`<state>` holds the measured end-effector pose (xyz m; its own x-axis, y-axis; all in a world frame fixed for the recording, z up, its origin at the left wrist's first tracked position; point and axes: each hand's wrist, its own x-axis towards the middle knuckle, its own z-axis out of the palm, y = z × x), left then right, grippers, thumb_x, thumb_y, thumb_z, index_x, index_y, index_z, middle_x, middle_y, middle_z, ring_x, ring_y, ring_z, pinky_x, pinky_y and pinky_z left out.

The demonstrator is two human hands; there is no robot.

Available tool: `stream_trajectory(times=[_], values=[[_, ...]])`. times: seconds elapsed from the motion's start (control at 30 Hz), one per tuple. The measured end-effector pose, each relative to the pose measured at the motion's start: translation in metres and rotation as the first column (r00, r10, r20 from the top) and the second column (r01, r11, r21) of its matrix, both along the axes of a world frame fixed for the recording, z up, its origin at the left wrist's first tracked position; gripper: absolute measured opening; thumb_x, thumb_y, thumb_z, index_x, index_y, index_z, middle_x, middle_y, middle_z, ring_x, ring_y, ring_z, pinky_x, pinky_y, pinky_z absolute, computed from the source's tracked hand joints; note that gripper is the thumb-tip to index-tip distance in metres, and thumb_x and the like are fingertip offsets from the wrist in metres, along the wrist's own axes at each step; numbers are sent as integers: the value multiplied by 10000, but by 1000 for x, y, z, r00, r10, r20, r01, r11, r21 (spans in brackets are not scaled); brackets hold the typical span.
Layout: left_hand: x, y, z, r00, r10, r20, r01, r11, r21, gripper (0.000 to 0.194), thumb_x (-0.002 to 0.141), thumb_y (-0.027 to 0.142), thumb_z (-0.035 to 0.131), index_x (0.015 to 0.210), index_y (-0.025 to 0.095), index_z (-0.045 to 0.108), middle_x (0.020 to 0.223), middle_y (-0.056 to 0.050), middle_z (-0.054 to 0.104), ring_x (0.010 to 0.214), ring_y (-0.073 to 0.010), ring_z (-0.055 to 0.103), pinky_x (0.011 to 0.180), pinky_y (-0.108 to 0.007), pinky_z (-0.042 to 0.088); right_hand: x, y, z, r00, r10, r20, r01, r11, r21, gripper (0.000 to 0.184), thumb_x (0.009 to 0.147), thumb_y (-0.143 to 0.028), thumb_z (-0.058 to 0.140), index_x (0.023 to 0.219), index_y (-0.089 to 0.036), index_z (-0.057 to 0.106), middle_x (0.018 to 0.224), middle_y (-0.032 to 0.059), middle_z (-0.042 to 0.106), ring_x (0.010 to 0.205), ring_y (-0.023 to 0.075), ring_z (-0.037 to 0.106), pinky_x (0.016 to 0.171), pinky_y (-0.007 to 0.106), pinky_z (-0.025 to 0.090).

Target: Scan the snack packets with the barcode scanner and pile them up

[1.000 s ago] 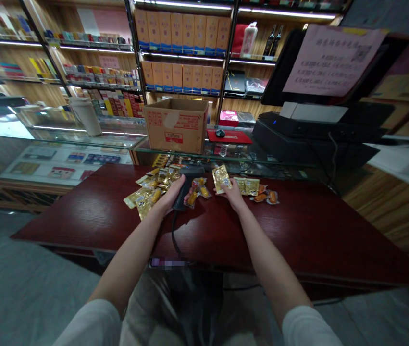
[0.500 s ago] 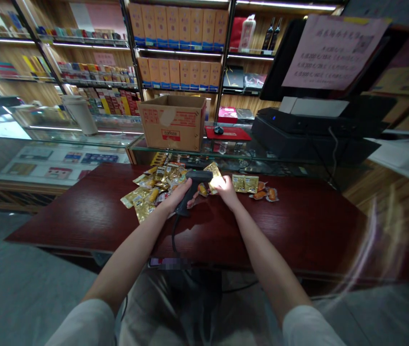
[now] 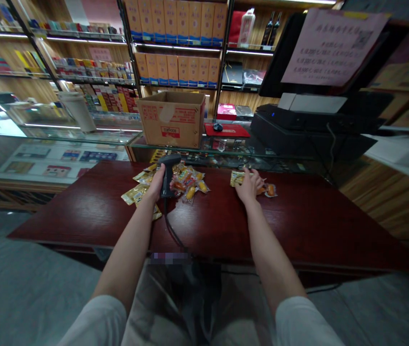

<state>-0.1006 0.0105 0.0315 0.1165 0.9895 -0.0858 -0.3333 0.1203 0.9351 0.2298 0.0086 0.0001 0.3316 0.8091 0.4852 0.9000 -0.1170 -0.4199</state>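
Observation:
My left hand [image 3: 156, 185] is wrapped round the handle of a black barcode scanner [image 3: 168, 178], held upright with its head on top and a cable running down toward me. Beside and behind it lies a pile of gold foil packets [image 3: 134, 196] and clear-wrapped yellow and orange snacks [image 3: 191, 192]. Over to the right, my right hand [image 3: 248, 186] is low over the table with its fingers apart, touching gold packets [image 3: 236, 178] that it partly covers. Orange wrapped snacks [image 3: 269, 190] lie just right of that hand.
The dark red table [image 3: 204, 226] meets a glass counter [image 3: 226, 156] at its far edge. On that counter are a cardboard box [image 3: 171, 127], a mouse [image 3: 217, 127] on a red pad, and a white cup [image 3: 78, 111]. A black monitor [image 3: 279, 53] stands at right.
My right hand has moved right with a gold packet, down to the packets there, and its fingers have spread. My left hand has drawn the scanner left and tipped its head up.

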Motion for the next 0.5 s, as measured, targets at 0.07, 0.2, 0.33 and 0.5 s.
stream_trajectory(times=[0.07,0.2,0.33,0.5], values=[[3,0,-3,999,2,-40,-1,1000,8,646,868,773,460,874,155,647,465,7,509,365,-119,461,385,-235,358,-29,-1,-3,949,295,114,-291,955,-51,541,776,-145,595,1313,-216,603,1494,176,446,1395,347,379,1160,602,171],[14,-2,-6,995,-41,-89,46,998,51,616,821,782,537,828,171,614,491,-1,549,368,-112,463,388,-238,365,-74,-3,-11,795,600,86,-569,788,-234,369,908,-276,526,1249,-225,658,1429,142,571,1379,311,457,1197,652,11],[24,-3,-9,992,-62,-106,73,992,98,617,777,795,586,786,178,568,571,-22,614,378,-96,467,387,-237,365,-79,-6,-13,716,697,37,-671,703,-237,569,888,-306,574,1448,-234,505,1438,137,576,1320,290,540,1211,639,56],[29,2,-17,992,-85,-88,97,985,143,602,759,783,621,825,186,577,602,-32,629,376,-102,472,370,-240,323,-70,-1,-11,723,688,61,-666,718,-203,275,917,-305,576,1165,-215,653,1208,108,692,1171,262,630,1199,567,226]])
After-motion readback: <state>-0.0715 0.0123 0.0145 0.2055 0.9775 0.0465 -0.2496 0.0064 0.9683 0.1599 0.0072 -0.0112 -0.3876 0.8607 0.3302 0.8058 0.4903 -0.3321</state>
